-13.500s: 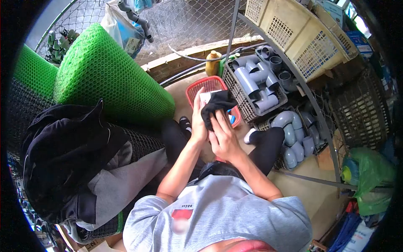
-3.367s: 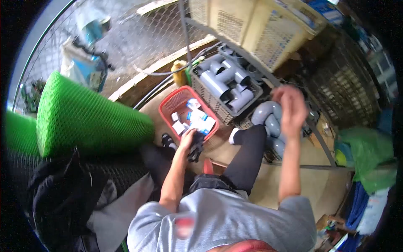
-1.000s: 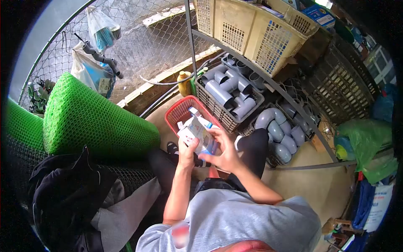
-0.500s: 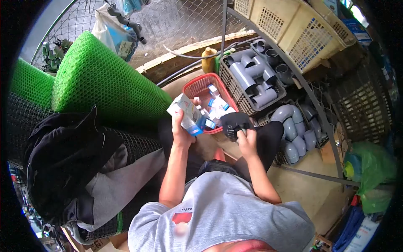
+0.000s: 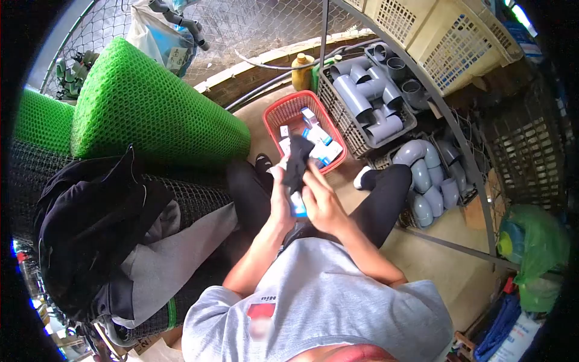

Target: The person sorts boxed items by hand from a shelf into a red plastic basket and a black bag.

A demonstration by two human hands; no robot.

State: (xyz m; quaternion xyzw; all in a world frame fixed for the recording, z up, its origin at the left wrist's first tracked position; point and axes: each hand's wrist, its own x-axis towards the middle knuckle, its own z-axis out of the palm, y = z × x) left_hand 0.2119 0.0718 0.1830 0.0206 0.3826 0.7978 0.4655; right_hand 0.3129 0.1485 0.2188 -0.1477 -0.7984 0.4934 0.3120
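Observation:
My left hand [image 5: 279, 200] is closed round a white and blue box [image 5: 297, 206], held above my lap. Across the upper part of this box lies a black cloth [image 5: 297, 163], covering much of it. My right hand [image 5: 325, 206] presses against the cloth and box from the right side, its fingers closed on the cloth. Just beyond both hands stands a red plastic basket [image 5: 333, 119] with several small white and blue boxes [image 5: 325, 148] in it.
Grey pipe fittings [image 5: 353, 99] fill a dark crate right of the basket, with grey elbows [image 5: 416, 151] nearer me. A green mesh roll [image 5: 157, 108] and a black jacket [image 5: 90, 211] lie left. Cream crates [image 5: 461, 54] stand upper right; a yellow bottle [image 5: 301, 71] stands behind the basket.
My right hand has moved left with the black cloth, bringing it onto the box. My left hand has moved right and slightly toward me, so both hands now meet over my lap.

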